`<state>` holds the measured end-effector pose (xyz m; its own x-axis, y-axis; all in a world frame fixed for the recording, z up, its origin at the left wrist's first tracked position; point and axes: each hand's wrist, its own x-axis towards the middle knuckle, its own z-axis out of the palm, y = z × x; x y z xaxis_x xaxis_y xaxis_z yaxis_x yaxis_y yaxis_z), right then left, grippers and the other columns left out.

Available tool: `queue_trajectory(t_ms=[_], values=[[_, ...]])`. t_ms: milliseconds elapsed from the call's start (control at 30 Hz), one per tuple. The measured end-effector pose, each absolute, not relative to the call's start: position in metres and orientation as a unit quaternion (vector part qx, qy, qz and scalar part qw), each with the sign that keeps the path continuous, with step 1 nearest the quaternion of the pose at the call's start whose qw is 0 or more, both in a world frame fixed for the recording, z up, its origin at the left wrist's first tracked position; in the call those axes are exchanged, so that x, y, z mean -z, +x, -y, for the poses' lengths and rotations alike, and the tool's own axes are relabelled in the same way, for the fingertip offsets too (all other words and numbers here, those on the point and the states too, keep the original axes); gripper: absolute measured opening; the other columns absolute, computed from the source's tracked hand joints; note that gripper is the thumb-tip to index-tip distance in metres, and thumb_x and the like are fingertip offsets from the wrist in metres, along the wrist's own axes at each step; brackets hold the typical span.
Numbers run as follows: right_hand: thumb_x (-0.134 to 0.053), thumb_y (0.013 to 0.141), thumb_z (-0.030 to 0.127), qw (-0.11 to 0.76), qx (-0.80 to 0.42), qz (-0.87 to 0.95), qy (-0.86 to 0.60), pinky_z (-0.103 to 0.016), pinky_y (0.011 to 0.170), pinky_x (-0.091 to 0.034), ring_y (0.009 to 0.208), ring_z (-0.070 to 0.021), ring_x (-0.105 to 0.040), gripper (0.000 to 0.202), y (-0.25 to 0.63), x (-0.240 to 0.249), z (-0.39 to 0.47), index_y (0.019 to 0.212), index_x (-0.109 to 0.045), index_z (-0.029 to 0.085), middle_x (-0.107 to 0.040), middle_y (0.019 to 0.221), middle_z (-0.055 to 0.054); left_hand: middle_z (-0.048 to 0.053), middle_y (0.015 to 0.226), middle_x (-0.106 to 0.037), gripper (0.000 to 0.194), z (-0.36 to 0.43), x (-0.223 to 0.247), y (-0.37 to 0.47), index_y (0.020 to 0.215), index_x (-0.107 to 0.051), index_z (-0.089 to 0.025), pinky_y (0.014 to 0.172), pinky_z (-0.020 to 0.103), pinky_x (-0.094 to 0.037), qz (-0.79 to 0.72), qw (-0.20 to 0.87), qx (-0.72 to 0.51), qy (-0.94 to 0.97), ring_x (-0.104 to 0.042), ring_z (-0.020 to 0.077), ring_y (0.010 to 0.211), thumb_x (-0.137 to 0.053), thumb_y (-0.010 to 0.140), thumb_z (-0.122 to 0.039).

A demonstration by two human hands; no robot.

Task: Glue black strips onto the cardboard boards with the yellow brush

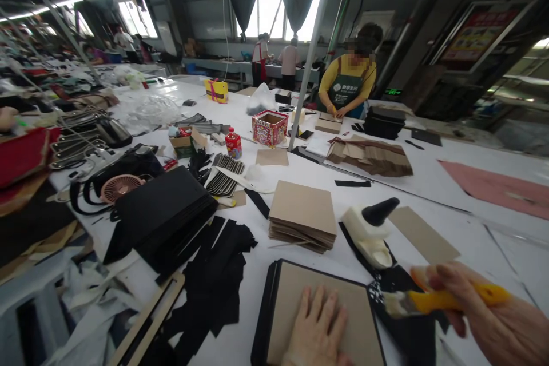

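My left hand (pixel 319 329) lies flat, fingers apart, on a brown cardboard panel (pixel 295 297) that rests on a stack of black sheets near the table's front edge. My right hand (pixel 489 314) grips a yellow-handled glue brush (pixel 433 301), its bristles pointing left over a black piece speckled with white. Just beyond the brush sits a white glue bottle (pixel 369 231) with a black cone nozzle. A stack of brown cardboard squares (pixel 302 214) stands behind the panel.
Black fabric pieces (pixel 214 274) and black folders (pixel 165 214) cover the left side. A red box (pixel 269 127), a bottle (pixel 233 143) and a metal pole (pixel 311 51) stand mid-table. A person in yellow with a green apron (pixel 348 86) works at the far side.
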<state>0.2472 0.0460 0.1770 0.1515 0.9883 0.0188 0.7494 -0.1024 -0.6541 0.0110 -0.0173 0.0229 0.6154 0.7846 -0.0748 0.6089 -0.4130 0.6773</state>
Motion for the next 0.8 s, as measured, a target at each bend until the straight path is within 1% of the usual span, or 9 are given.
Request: queue_trajectory(t_ms=[67, 167, 267, 333, 400, 467, 567, 667, 800], values=[[-0.042, 0.085, 0.074, 0.286, -0.323, 0.584, -0.687, -0.034, 0.062, -0.045, 0.063, -0.0259, -0.06, 0.054, 0.223, -0.176, -0.045, 0.085, -0.064, 0.024, -0.062, 0.059, -0.002, 0.011, 0.159, -0.01, 0.068, 0.02, -0.017, 0.01, 0.15, -0.012, -0.024, 0.113, 0.07, -0.021, -0.415, 0.312, -0.138, 0.843, -0.008, 0.0373, 0.144, -0.026, 0.094, -0.06], [-0.059, 0.083, 0.066, 0.345, -0.483, 0.543, -0.594, -0.031, 0.071, -0.049, 0.074, -0.0246, -0.062, 0.045, 0.186, -0.161, -0.043, 0.089, -0.062, 0.022, -0.066, 0.07, -0.003, 0.009, 0.158, -0.012, 0.067, 0.022, 0.002, 0.011, 0.15, -0.006, -0.025, 0.109, 0.065, -0.035, -0.416, 0.209, -0.159, 0.871, -0.018, 0.0355, 0.143, -0.027, 0.095, -0.057], [-0.066, 0.082, 0.059, 0.361, -0.58, 0.493, -0.538, -0.031, 0.077, -0.051, 0.075, -0.0238, -0.063, 0.041, 0.159, -0.137, -0.041, 0.094, -0.062, 0.02, -0.066, 0.071, -0.003, 0.008, 0.153, -0.032, 0.071, 0.022, 0.026, 0.015, 0.15, -0.013, -0.023, 0.099, 0.052, -0.05, -0.425, 0.044, -0.198, 0.882, -0.04, 0.0317, 0.135, -0.029, 0.093, -0.062], [-0.066, 0.081, 0.06, 0.363, -0.586, 0.488, -0.535, -0.033, 0.075, -0.051, 0.074, -0.0249, -0.063, 0.043, 0.147, -0.123, -0.042, 0.093, -0.063, 0.018, -0.066, 0.07, -0.003, 0.005, 0.147, -0.045, 0.074, 0.02, 0.038, 0.019, 0.148, -0.021, -0.022, 0.093, 0.045, -0.053, -0.433, -0.064, -0.229, 0.869, -0.048, 0.0278, 0.13, -0.029, 0.09, -0.066], [-0.065, 0.079, 0.063, 0.36, -0.567, 0.5, -0.546, -0.034, 0.071, -0.051, 0.071, -0.0258, -0.063, 0.046, 0.136, -0.114, -0.044, 0.09, -0.063, 0.018, -0.065, 0.068, -0.003, 0.001, 0.143, -0.051, 0.076, 0.017, 0.044, 0.022, 0.146, -0.029, -0.022, 0.093, 0.042, -0.051, -0.438, -0.136, -0.257, 0.851, -0.047, 0.0251, 0.131, -0.03, 0.087, -0.07], [-0.061, 0.08, 0.064, 0.354, -0.55, 0.517, -0.552, -0.034, 0.068, -0.05, 0.068, -0.026, -0.063, 0.046, 0.125, -0.11, -0.048, 0.089, -0.062, 0.019, -0.065, 0.066, -0.003, -0.001, 0.142, -0.053, 0.076, 0.014, 0.044, 0.023, 0.144, -0.035, -0.023, 0.097, 0.039, -0.047, -0.441, -0.171, -0.282, 0.835, -0.043, 0.0241, 0.133, -0.032, 0.085, -0.071], [-0.055, 0.081, 0.059, 0.33, -0.525, 0.546, -0.563, -0.034, 0.065, -0.05, 0.065, -0.0253, -0.064, 0.04, 0.109, -0.111, -0.053, 0.087, -0.06, 0.02, -0.064, 0.064, -0.002, 0.001, 0.139, -0.055, 0.078, 0.011, 0.038, 0.025, 0.141, -0.041, -0.021, 0.1, 0.036, -0.041, -0.439, -0.177, -0.304, 0.827, -0.042, 0.0248, 0.132, -0.038, 0.082, -0.072], [-0.052, 0.081, 0.052, 0.316, -0.486, 0.578, -0.575, -0.033, 0.063, -0.048, 0.063, -0.0241, -0.063, 0.032, 0.108, -0.111, -0.057, 0.081, -0.059, 0.021, -0.063, 0.064, -0.001, 0.003, 0.131, -0.061, 0.078, 0.011, 0.034, 0.026, 0.135, -0.048, -0.019, 0.096, 0.034, -0.041, -0.436, -0.165, -0.32, 0.824, -0.048, 0.0241, 0.125, -0.041, 0.08, -0.073], [-0.05, 0.082, 0.054, 0.312, -0.421, 0.597, -0.607, -0.035, 0.065, -0.047, 0.064, -0.0248, -0.063, 0.035, 0.154, -0.099, -0.057, 0.079, -0.061, 0.021, -0.063, 0.062, -0.001, -0.003, 0.111, -0.07, 0.06, 0.01, 0.033, 0.027, 0.114, -0.064, -0.022, 0.088, 0.031, -0.041, -0.435, -0.166, -0.373, 0.803, -0.055, 0.0188, 0.108, -0.039, 0.085, -0.068]])
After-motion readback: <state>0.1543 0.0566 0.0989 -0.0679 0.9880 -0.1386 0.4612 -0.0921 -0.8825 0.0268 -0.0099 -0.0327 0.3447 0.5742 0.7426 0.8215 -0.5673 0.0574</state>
